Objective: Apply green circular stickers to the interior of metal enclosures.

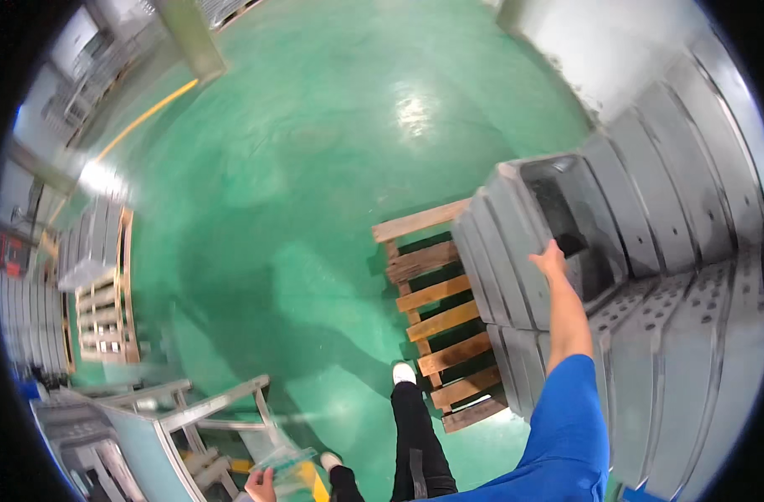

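Glossy green floor all around the wooden pallet. Filling the right half of the pallet and running on beyond it, rows of tall grey crates stacked on end, the nearest with its open hollow turned upward. Far to the left of the pallet, a second pallet loaded with grey trays. Below and left of the pallet, a grey metal frame. At the near edge of the pallet, one white shoe planted on the floor.

Reaching over the pallet on a blue sleeve, the right hand, fingers laid on the rim of the open crate; cannot tell whether curled tight around the rim or only resting there. Low and to the left of the pallet, the left hand, clenched on a clear plastic bag.

Judged from this: best to step in closer to the pallet before pulling, so the arm is not at full stretch. Wrap the fingers well over the rim rather than trusting the tips. Tilt the crate a little toward the body to test its weight. Mind the gaps between the pallet slats near the shoe. Better to free the bag-holding hand first, since a crate of this bulk likely wants two
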